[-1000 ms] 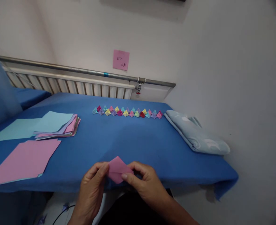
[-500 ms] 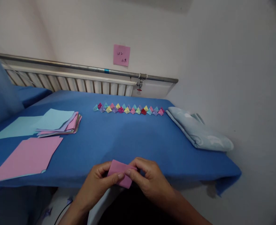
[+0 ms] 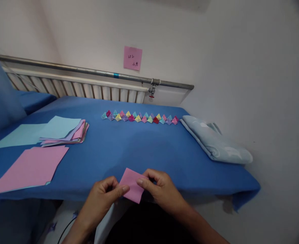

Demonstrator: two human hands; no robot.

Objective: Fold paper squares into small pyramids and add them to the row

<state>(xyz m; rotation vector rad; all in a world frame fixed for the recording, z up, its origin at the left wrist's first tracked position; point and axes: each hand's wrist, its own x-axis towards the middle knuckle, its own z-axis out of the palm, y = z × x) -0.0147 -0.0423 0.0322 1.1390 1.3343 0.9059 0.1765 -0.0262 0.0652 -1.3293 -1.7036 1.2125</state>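
Note:
Both my hands hold a small folded pink paper (image 3: 132, 185) at the near edge of the blue-covered table (image 3: 139, 149). My left hand (image 3: 102, 200) pinches its left side with thumb and fingers. On its right side my right hand (image 3: 161, 193) pinches the top edge. The paper shows as a flat, tilted square. A row of several small folded paper pieces (image 3: 139, 117) in many colours lies along the far side of the table.
A large pink sheet (image 3: 30, 166) lies near the front left. Behind it is a stack of coloured sheets (image 3: 63, 130) topped with light blue. A folded pale-blue cloth (image 3: 215, 142) lies at the right edge. A radiator (image 3: 73, 88) and a pink wall note (image 3: 132, 58) are behind.
The pink paper has gone from a diamond with raised flaps to a flatter tilted square. Both hands have shifted their pinch and stayed at the table's near edge.

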